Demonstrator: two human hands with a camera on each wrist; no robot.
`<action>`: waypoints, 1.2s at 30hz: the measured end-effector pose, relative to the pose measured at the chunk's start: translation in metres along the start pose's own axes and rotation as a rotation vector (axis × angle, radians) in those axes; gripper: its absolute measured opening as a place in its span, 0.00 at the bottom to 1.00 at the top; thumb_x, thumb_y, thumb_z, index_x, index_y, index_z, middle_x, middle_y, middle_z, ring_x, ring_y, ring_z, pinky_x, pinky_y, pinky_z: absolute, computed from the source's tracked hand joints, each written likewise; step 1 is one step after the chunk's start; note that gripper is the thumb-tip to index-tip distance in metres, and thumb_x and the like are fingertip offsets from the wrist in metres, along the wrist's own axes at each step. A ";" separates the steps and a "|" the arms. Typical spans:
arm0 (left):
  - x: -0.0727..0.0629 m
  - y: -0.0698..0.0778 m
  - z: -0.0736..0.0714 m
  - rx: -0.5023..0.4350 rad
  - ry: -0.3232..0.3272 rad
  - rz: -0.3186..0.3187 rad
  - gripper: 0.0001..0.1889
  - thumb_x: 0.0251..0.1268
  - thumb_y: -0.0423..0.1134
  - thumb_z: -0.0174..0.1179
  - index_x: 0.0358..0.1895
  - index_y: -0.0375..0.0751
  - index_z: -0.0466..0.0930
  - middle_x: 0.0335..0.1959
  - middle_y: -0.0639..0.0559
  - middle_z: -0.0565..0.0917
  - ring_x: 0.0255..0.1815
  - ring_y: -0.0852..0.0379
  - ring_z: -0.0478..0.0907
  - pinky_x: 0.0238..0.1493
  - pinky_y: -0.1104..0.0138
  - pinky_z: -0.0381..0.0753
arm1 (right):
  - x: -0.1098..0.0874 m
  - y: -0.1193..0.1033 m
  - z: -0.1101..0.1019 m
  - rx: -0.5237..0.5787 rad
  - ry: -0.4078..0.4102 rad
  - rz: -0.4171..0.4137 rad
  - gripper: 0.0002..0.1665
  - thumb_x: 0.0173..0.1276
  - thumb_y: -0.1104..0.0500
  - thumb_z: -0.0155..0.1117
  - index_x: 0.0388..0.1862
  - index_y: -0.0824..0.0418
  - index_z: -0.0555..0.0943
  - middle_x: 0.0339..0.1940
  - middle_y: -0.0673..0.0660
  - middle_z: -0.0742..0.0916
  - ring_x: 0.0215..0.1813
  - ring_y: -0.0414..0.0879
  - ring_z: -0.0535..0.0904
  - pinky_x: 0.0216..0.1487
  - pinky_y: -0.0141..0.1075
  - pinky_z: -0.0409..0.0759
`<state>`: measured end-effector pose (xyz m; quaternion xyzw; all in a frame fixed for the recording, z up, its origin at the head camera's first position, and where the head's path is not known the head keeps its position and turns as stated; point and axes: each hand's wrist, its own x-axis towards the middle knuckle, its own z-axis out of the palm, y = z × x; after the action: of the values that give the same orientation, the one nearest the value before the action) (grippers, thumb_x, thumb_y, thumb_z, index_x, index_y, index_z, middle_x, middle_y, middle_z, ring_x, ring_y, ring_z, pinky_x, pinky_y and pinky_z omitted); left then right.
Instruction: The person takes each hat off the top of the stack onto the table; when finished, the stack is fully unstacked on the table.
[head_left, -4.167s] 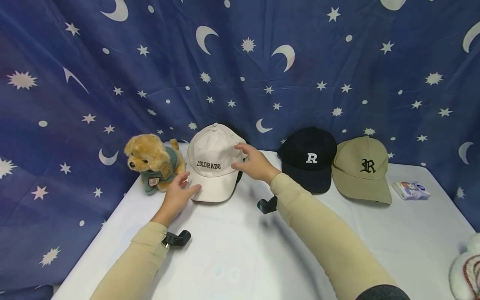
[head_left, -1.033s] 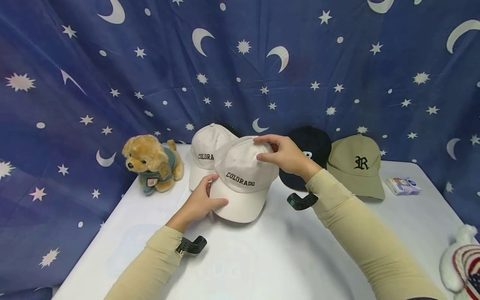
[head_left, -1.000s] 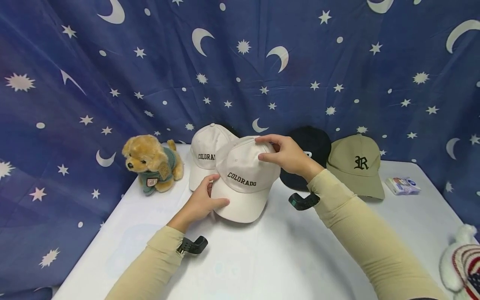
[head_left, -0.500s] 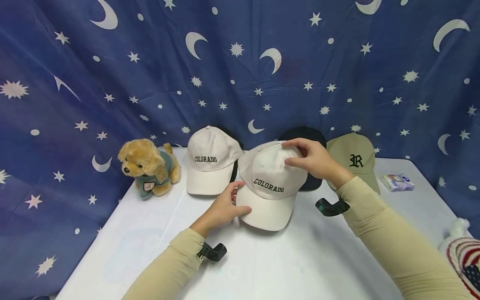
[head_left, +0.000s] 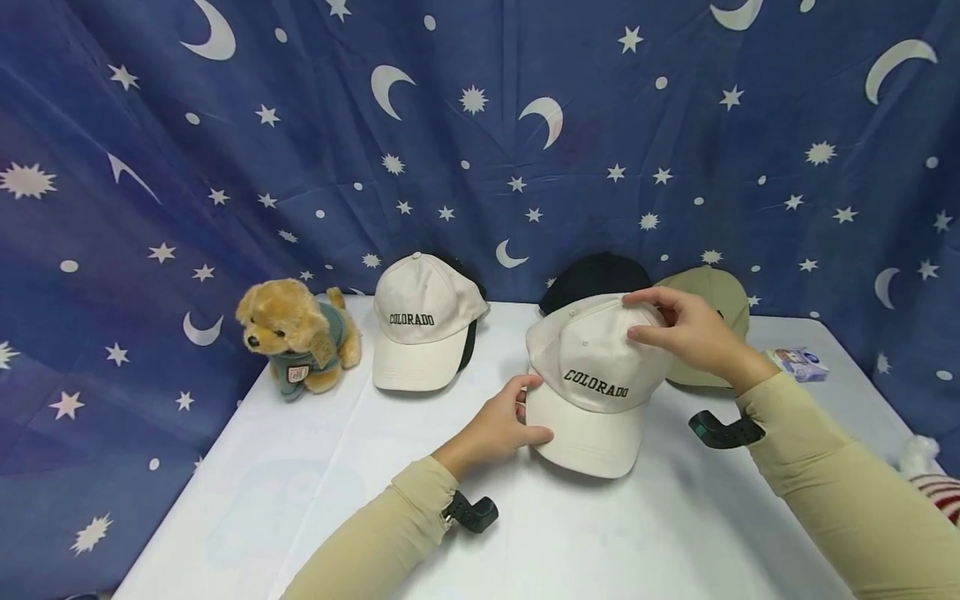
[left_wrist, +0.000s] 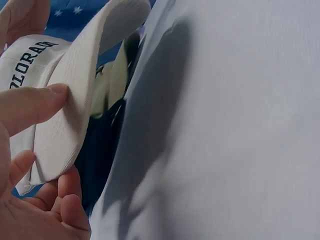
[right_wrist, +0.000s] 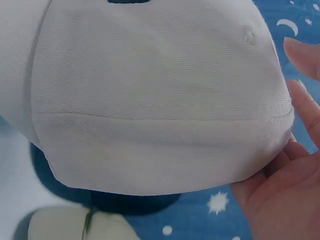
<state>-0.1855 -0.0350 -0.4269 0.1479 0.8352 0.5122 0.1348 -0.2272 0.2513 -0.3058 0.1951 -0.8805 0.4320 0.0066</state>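
White COLORADO cap (head_left: 592, 354) is lifted over the table (head_left: 408, 433), not yet set down; left hand (head_left: 495, 427) pinches its brim, right hand (head_left: 697, 333) seemingly grips its crown, contact partly hidden.

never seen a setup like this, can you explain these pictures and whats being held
There is no machine here, just a person's two bare hands. The wide picture comes from a camera on the head; the two close ones come from cameras on the wrists. The left hand pinches the brim of a white COLORADO cap, while the right hand holds its crown. On the white table are a plush dog, a matching cap, a dark cap, a tan cap and a small packet.
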 end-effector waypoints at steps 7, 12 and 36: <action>0.007 0.010 0.027 -0.021 -0.028 0.015 0.39 0.55 0.37 0.74 0.70 0.48 0.66 0.44 0.53 0.70 0.39 0.61 0.69 0.38 0.70 0.71 | -0.014 0.015 -0.015 -0.028 0.019 0.037 0.30 0.68 0.61 0.70 0.66 0.68 0.74 0.57 0.65 0.79 0.44 0.40 0.75 0.39 0.27 0.79; 0.014 0.018 0.045 -0.051 -0.046 0.025 0.38 0.55 0.36 0.74 0.69 0.48 0.67 0.40 0.55 0.71 0.37 0.63 0.69 0.36 0.71 0.71 | -0.025 0.024 -0.028 -0.087 0.054 0.032 0.30 0.67 0.60 0.71 0.66 0.68 0.75 0.58 0.65 0.79 0.44 0.37 0.74 0.39 0.23 0.76; 0.026 0.037 0.115 -0.077 -0.094 0.079 0.33 0.53 0.31 0.73 0.64 0.44 0.73 0.25 0.61 0.75 0.26 0.70 0.72 0.33 0.76 0.73 | -0.069 0.064 -0.069 -0.274 0.099 0.122 0.31 0.67 0.57 0.72 0.64 0.69 0.76 0.59 0.63 0.79 0.40 0.39 0.69 0.35 0.25 0.68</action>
<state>-0.1622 0.0852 -0.4458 0.1995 0.8012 0.5412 0.1591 -0.1966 0.3628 -0.3233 0.1172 -0.9400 0.3165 0.0504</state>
